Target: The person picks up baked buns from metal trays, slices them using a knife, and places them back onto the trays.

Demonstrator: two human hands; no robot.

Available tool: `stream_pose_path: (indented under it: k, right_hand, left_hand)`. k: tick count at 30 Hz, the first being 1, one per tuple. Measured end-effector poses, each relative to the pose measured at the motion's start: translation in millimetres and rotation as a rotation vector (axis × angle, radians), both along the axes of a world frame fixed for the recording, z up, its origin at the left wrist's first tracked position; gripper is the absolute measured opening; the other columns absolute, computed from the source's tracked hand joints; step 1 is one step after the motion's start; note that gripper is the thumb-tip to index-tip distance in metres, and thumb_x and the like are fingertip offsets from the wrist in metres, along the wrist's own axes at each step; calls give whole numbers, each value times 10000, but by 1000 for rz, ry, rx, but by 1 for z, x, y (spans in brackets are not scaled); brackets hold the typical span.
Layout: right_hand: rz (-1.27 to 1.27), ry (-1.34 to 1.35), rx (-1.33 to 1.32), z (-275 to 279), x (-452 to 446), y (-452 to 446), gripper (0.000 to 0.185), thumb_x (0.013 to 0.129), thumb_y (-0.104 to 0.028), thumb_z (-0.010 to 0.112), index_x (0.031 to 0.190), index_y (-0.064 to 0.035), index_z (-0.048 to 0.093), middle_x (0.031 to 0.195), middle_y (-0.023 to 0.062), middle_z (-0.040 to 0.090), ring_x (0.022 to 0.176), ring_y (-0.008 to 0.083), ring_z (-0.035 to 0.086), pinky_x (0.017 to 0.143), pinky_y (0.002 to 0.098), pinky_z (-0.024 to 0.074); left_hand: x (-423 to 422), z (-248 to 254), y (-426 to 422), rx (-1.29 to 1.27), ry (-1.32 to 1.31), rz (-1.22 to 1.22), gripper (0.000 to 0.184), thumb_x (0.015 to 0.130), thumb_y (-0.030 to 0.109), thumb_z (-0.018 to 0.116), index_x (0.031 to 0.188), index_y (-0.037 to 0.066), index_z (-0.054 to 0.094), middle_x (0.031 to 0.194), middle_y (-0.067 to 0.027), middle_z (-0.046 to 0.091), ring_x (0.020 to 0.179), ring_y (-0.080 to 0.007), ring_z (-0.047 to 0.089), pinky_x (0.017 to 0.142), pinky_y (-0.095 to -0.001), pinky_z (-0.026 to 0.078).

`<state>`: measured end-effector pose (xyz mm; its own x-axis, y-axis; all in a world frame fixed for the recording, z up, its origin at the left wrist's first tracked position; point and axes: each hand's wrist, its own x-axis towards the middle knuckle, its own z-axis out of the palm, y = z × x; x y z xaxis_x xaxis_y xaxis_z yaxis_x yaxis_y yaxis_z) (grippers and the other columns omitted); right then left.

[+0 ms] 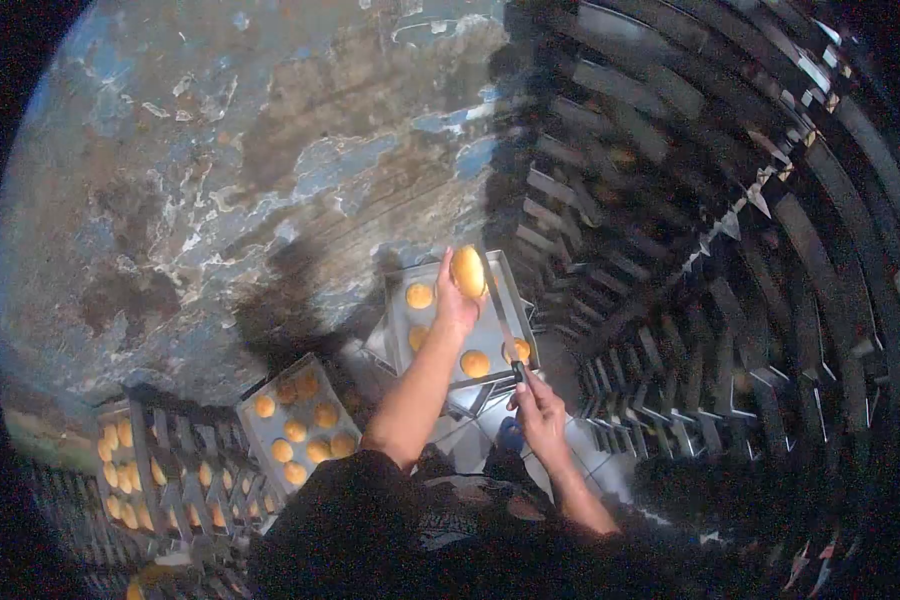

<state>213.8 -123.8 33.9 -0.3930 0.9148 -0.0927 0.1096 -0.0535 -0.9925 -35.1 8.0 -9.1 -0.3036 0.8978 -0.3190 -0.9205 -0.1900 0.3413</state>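
Note:
A golden bread roll (468,272) is raised above the metal baking tray, with my left hand (458,303) wrapped around it from below. A paler strip runs down the roll's right side. My right hand (540,412) grips the dark handle of a knife (511,345), its blade pointing up and away over the tray. On the baking tray (407,345) lie several more rolls, among them one roll (420,295) at the upper left and another roll (474,363) near the front edge. The knife blade partly covers a roll (520,350) at the right.
A second tray (260,430) full of rolls stands to the left. Further left, a rack (160,450) holds more rolls. Dark metal racks (670,250) line the right side. Behind the trays rises a wall (220,180) with peeling paint. Pale floor tiles (590,460) show below.

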Motion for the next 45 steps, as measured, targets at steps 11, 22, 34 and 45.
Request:
stream_pose_path:
  k: [11, 22, 34, 45]
  right_hand:
    - [-45, -125, 77, 3, 15, 5, 418, 1017, -292, 567, 1366, -65, 605, 733, -14, 623, 598, 38, 492, 538, 227, 419]
    - [22, -152, 66, 9, 30, 33, 381, 1025, -288, 555, 1335, -81, 631, 707, -21, 626, 538, 31, 462, 493, 228, 389]
    - [80, -112, -59, -11, 37, 63, 351, 1038, -275, 541, 1292, -56, 642, 721, -29, 617, 515, 8, 430, 456, 202, 336]
    - [82, -147, -134, -45, 26, 95, 276, 1037, -268, 545, 1074, -39, 695, 684, -35, 616, 516, 21, 444, 466, 219, 351]
  left_hand:
    - [11, 4, -2, 78, 65, -32, 320, 891, 474, 714, 978, 169, 674, 868, 13, 698, 776, -155, 679, 696, -357, 565]
    - [8, -32, 11, 157, 176, -144, 292, 887, 382, 733, 1021, 129, 674, 950, -59, 724, 861, -219, 712, 824, -413, 588]
    - [39, -41, 7, 52, 215, -163, 317, 901, 341, 725, 1100, 104, 660, 1001, -72, 710, 892, -236, 700, 776, -438, 589]
    - [78, -70, 6, -3, 183, -189, 301, 923, 369, 695, 1072, 109, 658, 959, -61, 711, 851, -229, 702, 769, -410, 590]
